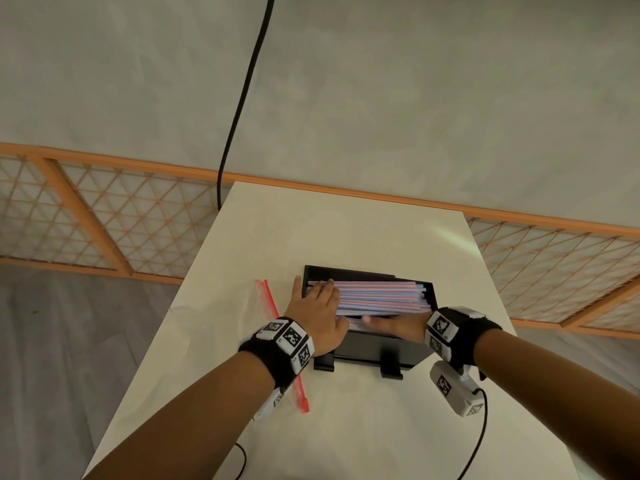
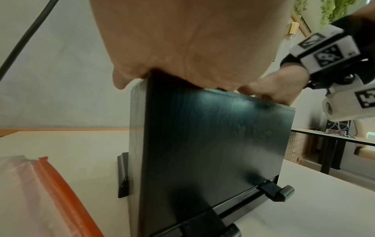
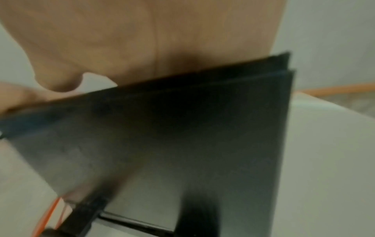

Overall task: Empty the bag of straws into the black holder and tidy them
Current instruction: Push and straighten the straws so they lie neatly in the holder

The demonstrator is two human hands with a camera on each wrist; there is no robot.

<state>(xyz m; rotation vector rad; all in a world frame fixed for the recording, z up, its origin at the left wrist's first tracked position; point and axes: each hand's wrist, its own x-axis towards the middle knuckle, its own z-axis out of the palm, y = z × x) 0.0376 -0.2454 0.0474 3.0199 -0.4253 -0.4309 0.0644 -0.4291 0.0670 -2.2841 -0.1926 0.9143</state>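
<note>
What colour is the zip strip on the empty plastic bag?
The zip strip is orange-red; the bag itself is clear. The left wrist view shows it best.

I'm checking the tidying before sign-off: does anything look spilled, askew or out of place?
No straws spilled: the straws lie level inside the black holder. Only the emptied zip bag lies loose on the table, partly under the left forearm.

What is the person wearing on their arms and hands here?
Both forearms are bare, no sleeves. Each wrist carries a black band ringed with white blocks printed with black square markers. A white camera pod, also marker-tagged, hangs under the right wrist with a thin black cable trailing from it. No gloves or rings visible.
</note>
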